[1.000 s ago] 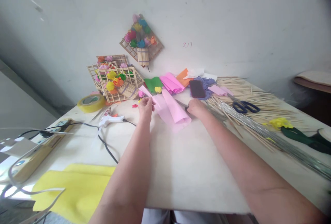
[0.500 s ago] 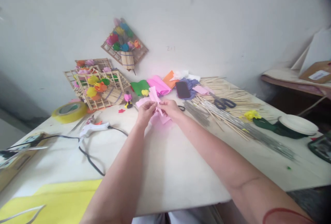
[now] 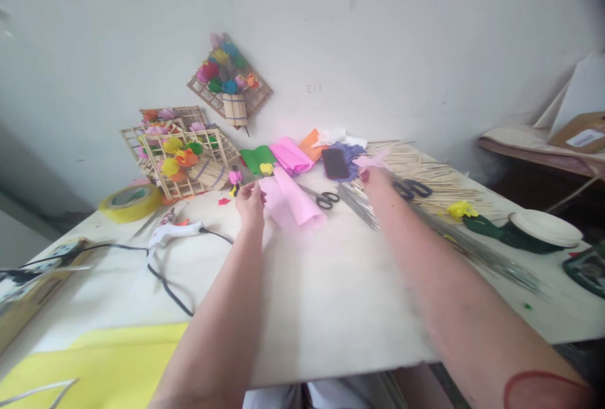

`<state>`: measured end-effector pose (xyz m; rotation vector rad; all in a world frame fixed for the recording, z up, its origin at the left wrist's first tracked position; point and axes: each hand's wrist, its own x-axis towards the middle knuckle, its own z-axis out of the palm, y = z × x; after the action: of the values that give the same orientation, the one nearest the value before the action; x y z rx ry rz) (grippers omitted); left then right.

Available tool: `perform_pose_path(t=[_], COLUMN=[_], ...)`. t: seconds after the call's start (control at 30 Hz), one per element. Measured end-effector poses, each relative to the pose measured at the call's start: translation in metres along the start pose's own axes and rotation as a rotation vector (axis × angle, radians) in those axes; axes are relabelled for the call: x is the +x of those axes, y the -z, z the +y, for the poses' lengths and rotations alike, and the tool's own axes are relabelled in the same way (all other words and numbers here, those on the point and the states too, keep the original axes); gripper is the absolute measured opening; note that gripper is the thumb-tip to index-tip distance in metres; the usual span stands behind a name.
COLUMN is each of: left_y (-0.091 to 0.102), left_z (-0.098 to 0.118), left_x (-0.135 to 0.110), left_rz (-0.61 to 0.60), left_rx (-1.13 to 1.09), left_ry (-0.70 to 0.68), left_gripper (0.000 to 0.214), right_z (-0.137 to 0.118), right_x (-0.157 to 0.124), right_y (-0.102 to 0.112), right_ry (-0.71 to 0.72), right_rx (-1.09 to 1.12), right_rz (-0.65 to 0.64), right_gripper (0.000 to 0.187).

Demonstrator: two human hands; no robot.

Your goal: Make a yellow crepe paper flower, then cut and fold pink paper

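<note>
My left hand (image 3: 250, 202) is closed, pinching the left edge of a curled pink paper sheet (image 3: 295, 204) that lies on the white table (image 3: 331, 308). My right hand (image 3: 375, 179) is stretched out far to the right and smeared by motion. Its fingertips are at a small pink paper piece (image 3: 373, 160) on the pile of bamboo sticks (image 3: 435, 172); whether it grips that piece is unclear. Small scissors (image 3: 324, 198) lie between my two hands, just right of the pink sheet.
A phone (image 3: 335, 163) and coloured paper sheets (image 3: 288, 155) lie at the back. Left are stick frames with paper flowers (image 3: 182, 160), a tape roll (image 3: 128, 202) and a glue gun (image 3: 172, 232) with its cable. Right are black scissors (image 3: 411, 188), wire rods (image 3: 477, 248) and a plate (image 3: 546, 226). A yellow sheet (image 3: 94, 365) lies near left.
Half a second ago both hands held pink paper together at the centre. Since then my right hand has swung right to the stick pile, and the pink sheet lies on the table with my left hand on it.
</note>
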<state>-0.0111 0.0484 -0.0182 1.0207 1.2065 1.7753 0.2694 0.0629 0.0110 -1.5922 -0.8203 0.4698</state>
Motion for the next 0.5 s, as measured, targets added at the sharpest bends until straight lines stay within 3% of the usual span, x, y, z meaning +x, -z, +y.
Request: perform_pose_path(t=[0.1, 0.17, 0.23, 0.3, 0.4, 0.5], left_y=[0.007, 0.010, 0.012, 0.013, 0.012, 0.009], left_z=[0.000, 0.000, -0.001, -0.002, -0.005, -0.008], left_x=[0.007, 0.012, 0.015, 0.018, 0.021, 0.022], left_rz=[0.189, 0.284, 0.348, 0.359, 0.300, 0.205], left_rx=[-0.038, -0.061, -0.100, -0.145, -0.181, -0.193], left_ry=[0.040, 0.047, 0.045, 0.047, 0.000, -0.115], left_gripper=[0.020, 0.014, 0.008, 0.019, 0.032, 0.037], right_z=[-0.001, -0.003, -0.005, -0.007, -0.012, -0.016], right_x=[0.015, 0.007, -0.014, -0.043, -0.089, -0.122], right_y=[0.013, 0.009, -0.004, -0.021, -0.043, -0.056], right_ry=[-0.152, -0.189, -0.092, 0.096, 0.367, 0.479], right_rx=[0.063, 0.057, -0.012, -0.132, -0.491, -0.843], right_rz=[0.114, 0.140, 0.076, -0.096, -0.382, -0.490], right_gripper=[0.031, 0.034, 0.037, 0.036, 0.038, 0.052])
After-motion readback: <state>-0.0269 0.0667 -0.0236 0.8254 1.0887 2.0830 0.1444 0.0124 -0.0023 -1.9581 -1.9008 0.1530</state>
